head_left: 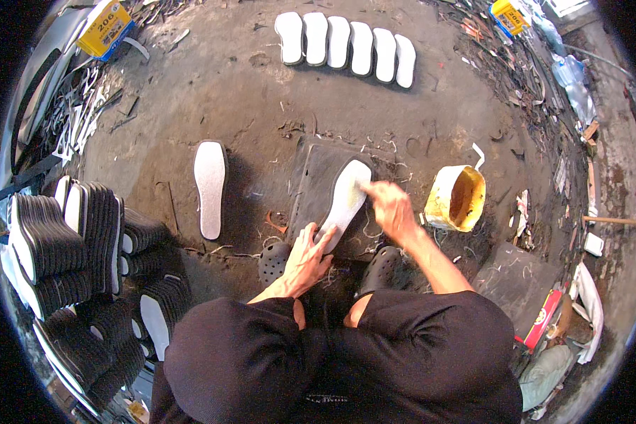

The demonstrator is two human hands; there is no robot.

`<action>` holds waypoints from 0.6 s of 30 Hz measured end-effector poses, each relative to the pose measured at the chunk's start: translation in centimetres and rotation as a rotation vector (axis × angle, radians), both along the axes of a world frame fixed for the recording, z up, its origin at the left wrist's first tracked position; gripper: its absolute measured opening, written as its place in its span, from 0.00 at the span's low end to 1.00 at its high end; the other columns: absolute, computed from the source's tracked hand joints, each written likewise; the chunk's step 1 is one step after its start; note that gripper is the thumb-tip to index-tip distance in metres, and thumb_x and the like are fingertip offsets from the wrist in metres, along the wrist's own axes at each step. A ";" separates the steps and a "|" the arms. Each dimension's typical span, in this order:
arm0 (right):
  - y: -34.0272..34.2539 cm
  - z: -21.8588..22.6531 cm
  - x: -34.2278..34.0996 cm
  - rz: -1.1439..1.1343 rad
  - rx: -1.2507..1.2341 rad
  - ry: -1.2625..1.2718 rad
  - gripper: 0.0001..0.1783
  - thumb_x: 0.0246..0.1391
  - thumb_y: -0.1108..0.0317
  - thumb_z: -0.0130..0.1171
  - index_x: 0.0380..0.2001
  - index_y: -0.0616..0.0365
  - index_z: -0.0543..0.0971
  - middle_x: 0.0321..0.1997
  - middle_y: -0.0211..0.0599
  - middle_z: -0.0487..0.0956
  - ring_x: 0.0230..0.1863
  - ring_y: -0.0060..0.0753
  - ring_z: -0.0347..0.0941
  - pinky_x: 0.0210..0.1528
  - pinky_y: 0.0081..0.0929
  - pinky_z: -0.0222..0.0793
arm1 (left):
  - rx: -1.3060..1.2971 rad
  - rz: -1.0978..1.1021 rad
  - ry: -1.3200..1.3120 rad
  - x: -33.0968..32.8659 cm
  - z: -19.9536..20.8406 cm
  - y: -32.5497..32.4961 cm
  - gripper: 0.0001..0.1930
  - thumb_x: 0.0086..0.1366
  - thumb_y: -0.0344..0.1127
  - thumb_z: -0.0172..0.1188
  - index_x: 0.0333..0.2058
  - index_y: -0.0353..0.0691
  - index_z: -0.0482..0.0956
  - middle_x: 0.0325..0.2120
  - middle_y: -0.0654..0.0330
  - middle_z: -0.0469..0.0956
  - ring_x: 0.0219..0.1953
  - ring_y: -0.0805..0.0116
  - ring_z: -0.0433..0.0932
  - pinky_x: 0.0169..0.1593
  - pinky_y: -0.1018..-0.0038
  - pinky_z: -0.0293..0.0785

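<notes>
A white-topped shoe sole point(346, 201) with a dark edge lies tilted on a flat dark board point(308, 185) in front of me. Its upper half carries a yellowish smear. My left hand point(305, 260) grips the heel end nearest me, thumb and fingers pressed at its sides. Over the right edge of the toe end, my right hand point(394, 212) is closed; whatever its fingers pinch is hidden. To the right of that hand stands a cut-open whitish container point(439, 199), stained yellow, with brown stuff inside. Another white-topped sole point(210, 189) lies on the ground to the left.
Several white-topped soles point(361, 49) lie in a row at the far side. Tall stacks of dark-edged soles point(53, 244) rise at my left. Scraps point(78, 131) litter both sides. A yellow-and-blue box point(106, 30) sits far left; a red box point(542, 321) lies near right.
</notes>
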State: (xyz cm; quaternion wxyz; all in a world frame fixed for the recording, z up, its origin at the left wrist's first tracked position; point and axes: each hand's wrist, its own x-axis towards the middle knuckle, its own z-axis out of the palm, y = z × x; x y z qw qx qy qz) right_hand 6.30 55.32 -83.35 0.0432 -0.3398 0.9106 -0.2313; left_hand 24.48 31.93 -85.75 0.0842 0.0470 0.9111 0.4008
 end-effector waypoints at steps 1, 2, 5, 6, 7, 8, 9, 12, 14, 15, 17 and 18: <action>0.4 0.0 1.1 0.023 -0.031 -0.032 0.26 0.61 0.79 0.54 0.60 0.48 0.86 0.53 0.47 0.87 0.53 0.53 0.84 0.59 0.47 0.82 | 0.009 0.004 0.028 -0.5 -0.2 0.0 0.45 0.63 0.35 0.73 0.78 0.47 0.64 0.66 0.31 0.63 0.64 0.31 0.69 0.68 0.46 0.70; -0.3 0.6 0.9 0.031 -0.036 -0.096 0.27 0.62 0.79 0.55 0.61 0.48 0.85 0.50 0.49 0.88 0.51 0.56 0.85 0.62 0.48 0.81 | 0.010 0.014 0.047 -0.6 -0.6 -0.2 0.45 0.63 0.35 0.73 0.78 0.47 0.64 0.66 0.31 0.63 0.64 0.31 0.69 0.68 0.46 0.70; -1.7 2.6 -4.7 -0.095 -0.221 0.056 0.22 0.63 0.80 0.57 0.57 0.53 0.86 0.54 0.50 0.88 0.55 0.58 0.85 0.61 0.49 0.81 | 0.058 0.034 0.049 -2.4 -0.2 0.6 0.44 0.62 0.33 0.74 0.77 0.46 0.65 0.66 0.33 0.64 0.65 0.31 0.69 0.69 0.48 0.70; -1.0 1.6 -6.9 -0.140 -0.138 0.026 0.21 0.64 0.78 0.57 0.58 0.53 0.85 0.53 0.50 0.88 0.54 0.58 0.85 0.60 0.50 0.81 | 0.059 0.022 0.065 -3.5 -0.4 1.3 0.44 0.62 0.33 0.74 0.76 0.46 0.65 0.66 0.33 0.64 0.65 0.32 0.69 0.69 0.49 0.70; -0.1 0.0 -7.7 -0.183 -0.058 -0.017 0.21 0.65 0.77 0.57 0.59 0.54 0.84 0.53 0.50 0.88 0.54 0.59 0.85 0.59 0.50 0.80 | 0.056 0.012 0.070 -3.7 -0.7 1.8 0.44 0.62 0.33 0.75 0.76 0.45 0.65 0.66 0.33 0.64 0.65 0.32 0.69 0.69 0.50 0.70; -0.4 -0.9 -7.1 -0.189 -0.138 0.071 0.17 0.69 0.74 0.54 0.56 0.53 0.85 0.46 0.53 0.87 0.50 0.60 0.83 0.55 0.53 0.79 | 0.083 0.013 0.055 -3.6 -0.4 1.6 0.43 0.62 0.31 0.73 0.75 0.44 0.66 0.65 0.34 0.64 0.65 0.32 0.69 0.69 0.50 0.71; -0.8 -0.6 -5.3 -0.158 -0.094 0.041 0.18 0.68 0.74 0.54 0.56 0.52 0.85 0.47 0.50 0.87 0.50 0.58 0.83 0.56 0.53 0.79 | 0.105 0.023 0.040 -3.4 0.1 1.0 0.42 0.62 0.29 0.71 0.75 0.42 0.66 0.65 0.34 0.65 0.65 0.32 0.70 0.69 0.51 0.71; -1.3 -2.0 3.1 -0.117 -0.146 0.098 0.19 0.65 0.75 0.55 0.56 0.50 0.86 0.50 0.45 0.87 0.48 0.55 0.83 0.55 0.49 0.80 | 0.251 0.069 -0.011 -3.1 -0.9 -1.0 0.38 0.62 0.22 0.66 0.72 0.37 0.69 0.65 0.37 0.68 0.65 0.34 0.72 0.69 0.52 0.73; -2.3 -1.9 10.5 -0.045 -0.145 0.014 0.21 0.63 0.76 0.57 0.56 0.50 0.86 0.50 0.45 0.87 0.48 0.54 0.83 0.53 0.48 0.81 | 0.255 0.062 0.051 -2.9 -2.4 -1.8 0.35 0.59 0.16 0.59 0.68 0.32 0.71 0.62 0.40 0.73 0.62 0.36 0.76 0.67 0.54 0.76; -3.2 -0.7 12.3 0.000 -0.098 -0.087 0.21 0.62 0.76 0.58 0.56 0.50 0.86 0.50 0.45 0.87 0.48 0.54 0.83 0.53 0.47 0.81 | 0.251 0.070 0.042 -2.9 -2.7 -2.2 0.35 0.59 0.17 0.61 0.68 0.32 0.71 0.62 0.41 0.72 0.63 0.36 0.75 0.68 0.54 0.76; -3.5 0.2 11.0 -0.112 -0.159 -0.093 0.19 0.62 0.75 0.59 0.55 0.51 0.86 0.48 0.48 0.88 0.47 0.55 0.84 0.53 0.48 0.81 | 0.248 0.071 0.018 -2.8 -2.7 -2.4 0.36 0.60 0.20 0.65 0.69 0.33 0.70 0.61 0.41 0.72 0.63 0.37 0.75 0.68 0.53 0.75; -4.3 1.6 9.5 -0.171 -0.188 -0.100 0.19 0.63 0.75 0.59 0.55 0.52 0.86 0.47 0.49 0.88 0.47 0.56 0.84 0.52 0.48 0.82 | 0.241 0.073 0.019 -3.0 -1.9 -2.2 0.37 0.60 0.21 0.67 0.70 0.33 0.69 0.62 0.40 0.71 0.64 0.36 0.74 0.68 0.53 0.74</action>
